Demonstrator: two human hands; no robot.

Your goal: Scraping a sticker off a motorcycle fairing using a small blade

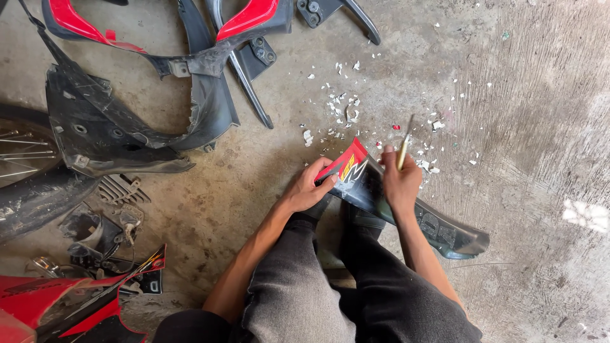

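Observation:
A black motorcycle fairing panel (419, 216) with a red and yellow sticker at its upper end lies across my legs on the concrete floor. My left hand (309, 187) grips the panel's left edge beside the sticker. My right hand (400, 184) is closed around a thin blade tool with a yellowish handle (405, 143) that points up and away from the panel's upper edge. Small white and red sticker scraps (346, 111) are scattered on the floor just beyond the panel.
Several black and red motorcycle body panels (159, 95) lie at the upper left. A spoked wheel (22, 152) shows at the left edge. More red panels and small parts (82, 286) sit at the lower left. Bare concrete (540, 127) spreads to the right.

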